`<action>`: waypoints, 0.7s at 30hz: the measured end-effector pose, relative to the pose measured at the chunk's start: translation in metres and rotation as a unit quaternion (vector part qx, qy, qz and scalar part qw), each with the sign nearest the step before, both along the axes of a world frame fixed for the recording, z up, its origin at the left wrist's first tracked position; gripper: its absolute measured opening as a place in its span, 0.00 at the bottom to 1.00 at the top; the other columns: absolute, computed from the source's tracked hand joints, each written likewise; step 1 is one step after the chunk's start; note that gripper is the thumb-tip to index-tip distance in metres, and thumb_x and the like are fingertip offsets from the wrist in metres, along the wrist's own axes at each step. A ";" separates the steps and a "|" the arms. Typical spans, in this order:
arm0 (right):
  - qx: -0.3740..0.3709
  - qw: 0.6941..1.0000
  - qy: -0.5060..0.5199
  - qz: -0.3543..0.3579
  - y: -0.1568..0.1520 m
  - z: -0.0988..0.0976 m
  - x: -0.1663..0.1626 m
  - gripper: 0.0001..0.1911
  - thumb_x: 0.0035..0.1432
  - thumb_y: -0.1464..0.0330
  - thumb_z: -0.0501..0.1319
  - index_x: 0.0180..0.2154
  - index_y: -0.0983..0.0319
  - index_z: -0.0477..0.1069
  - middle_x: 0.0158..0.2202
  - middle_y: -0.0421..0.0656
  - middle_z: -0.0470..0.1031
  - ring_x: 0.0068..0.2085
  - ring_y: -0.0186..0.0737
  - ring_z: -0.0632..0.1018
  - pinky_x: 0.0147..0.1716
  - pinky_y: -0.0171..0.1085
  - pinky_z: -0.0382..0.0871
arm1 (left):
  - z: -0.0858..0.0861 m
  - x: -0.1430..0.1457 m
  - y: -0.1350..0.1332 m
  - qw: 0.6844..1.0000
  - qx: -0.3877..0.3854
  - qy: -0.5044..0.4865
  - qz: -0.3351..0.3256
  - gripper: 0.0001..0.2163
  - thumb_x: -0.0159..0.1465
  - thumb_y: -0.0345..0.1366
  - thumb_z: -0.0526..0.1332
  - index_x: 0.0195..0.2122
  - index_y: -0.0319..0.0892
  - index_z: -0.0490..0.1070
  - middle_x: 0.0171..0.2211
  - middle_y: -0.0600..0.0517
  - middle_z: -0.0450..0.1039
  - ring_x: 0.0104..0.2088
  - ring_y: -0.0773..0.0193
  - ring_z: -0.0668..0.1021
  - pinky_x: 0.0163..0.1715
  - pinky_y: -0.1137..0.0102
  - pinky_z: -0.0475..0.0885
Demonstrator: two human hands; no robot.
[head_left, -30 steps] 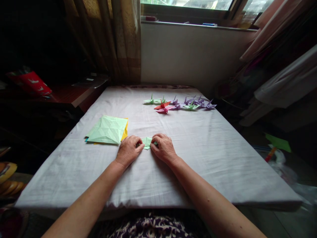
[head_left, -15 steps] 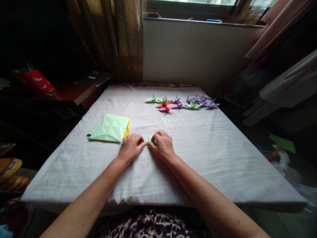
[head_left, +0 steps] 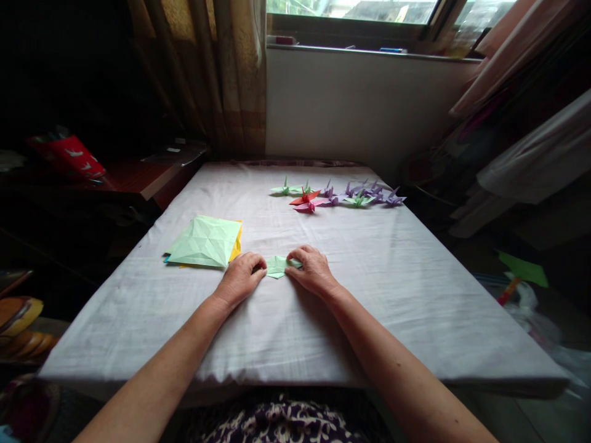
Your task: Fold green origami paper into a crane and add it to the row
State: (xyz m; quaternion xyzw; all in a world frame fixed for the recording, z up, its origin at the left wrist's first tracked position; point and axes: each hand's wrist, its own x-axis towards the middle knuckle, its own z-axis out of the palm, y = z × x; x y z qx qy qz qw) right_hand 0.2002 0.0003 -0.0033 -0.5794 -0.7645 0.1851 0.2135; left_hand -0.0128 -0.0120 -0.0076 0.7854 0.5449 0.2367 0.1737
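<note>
A small folded piece of light green paper (head_left: 277, 266) lies on the white cloth-covered table (head_left: 369, 295) between my two hands. My left hand (head_left: 240, 280) rests curled on the cloth, its fingertips pinching the paper's left end. My right hand (head_left: 312, 269) is curled over the paper's right end, fingers pressed down on it. Both forearms reach in from the near edge.
A stack of creased paper sheets (head_left: 205, 241), green on top with yellow below, lies left of my hands. Several folded paper cranes (head_left: 337, 195) in green, red, pink and purple sit in a row at the far side. Curtains, a wall and clutter surround the table.
My hands have drawn slightly apart, so more of the green paper shows between them. The view has shifted a little.
</note>
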 end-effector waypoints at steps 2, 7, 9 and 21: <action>-0.001 1.000 0.007 0.014 0.003 -0.001 0.004 0.10 0.53 0.68 0.68 0.40 0.56 0.77 0.44 0.42 0.75 0.48 0.45 0.74 0.47 0.42 0.63 | -0.001 -0.001 0.001 1.000 -0.003 0.001 -0.003 0.02 0.60 0.31 0.60 0.31 0.44 0.71 0.34 0.52 0.75 0.38 0.60 0.76 0.41 0.66 0.71; 0.009 0.999 0.026 0.046 0.007 -0.003 0.011 0.10 0.52 0.72 0.67 0.38 0.56 0.79 0.44 0.42 0.76 0.46 0.41 0.76 0.47 0.38 0.66 | 0.000 -0.002 0.003 1.000 0.003 0.018 -0.005 0.05 0.59 0.27 0.59 0.31 0.44 0.72 0.34 0.53 0.76 0.38 0.61 0.77 0.42 0.67 0.72; 0.018 0.998 0.032 0.051 0.007 -0.005 0.012 0.10 0.52 0.73 0.67 0.38 0.56 0.79 0.45 0.42 0.77 0.47 0.41 0.76 0.47 0.38 0.67 | 0.004 0.000 -0.002 0.999 0.015 0.030 0.001 0.08 0.60 0.25 0.57 0.33 0.44 0.73 0.34 0.52 0.76 0.38 0.61 0.77 0.43 0.67 0.72; 0.060 0.996 0.039 0.045 0.001 -0.008 0.012 0.09 0.52 0.71 0.67 0.38 0.57 0.79 0.44 0.44 0.77 0.46 0.43 0.76 0.49 0.41 0.67 | 0.019 0.030 -0.045 0.985 0.048 0.163 0.033 0.14 0.64 0.29 0.57 0.49 0.43 0.75 0.41 0.47 0.77 0.44 0.51 0.75 0.44 0.57 0.68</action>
